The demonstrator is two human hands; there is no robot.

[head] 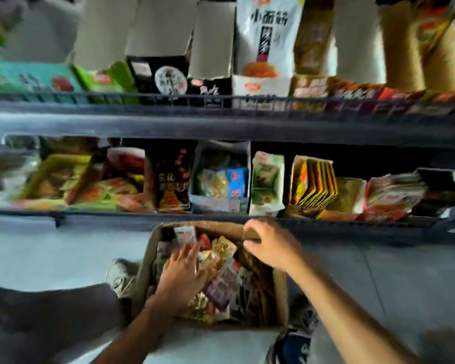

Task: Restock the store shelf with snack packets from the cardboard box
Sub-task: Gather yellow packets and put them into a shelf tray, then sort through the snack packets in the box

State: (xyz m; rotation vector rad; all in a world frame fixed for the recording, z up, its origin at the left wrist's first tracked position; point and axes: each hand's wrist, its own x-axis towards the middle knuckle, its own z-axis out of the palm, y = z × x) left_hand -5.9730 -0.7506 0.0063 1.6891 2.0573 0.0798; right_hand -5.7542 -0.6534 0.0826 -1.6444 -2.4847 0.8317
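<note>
A brown cardboard box (145, 274) sits on the floor below the shelves, filled with several mixed snack packets (226, 282). My left hand (180, 277) reaches into the box with straight fingers lying on the packets. My right hand (269, 246) grips the box's far flap (226, 228), fingers curled over its edge. The dark wire store shelf (221, 122) stands right behind the box, with its lower tier (103, 219) holding rows of packets. The view is blurred.
The upper tier carries display cartons and a tall white bag (267, 35). The lower tier has upright packets and a yellow stack (314, 182). My shoes (120, 275) flank the box on the pale grey floor (50, 258). My dark trouser leg (50, 319) fills the lower left.
</note>
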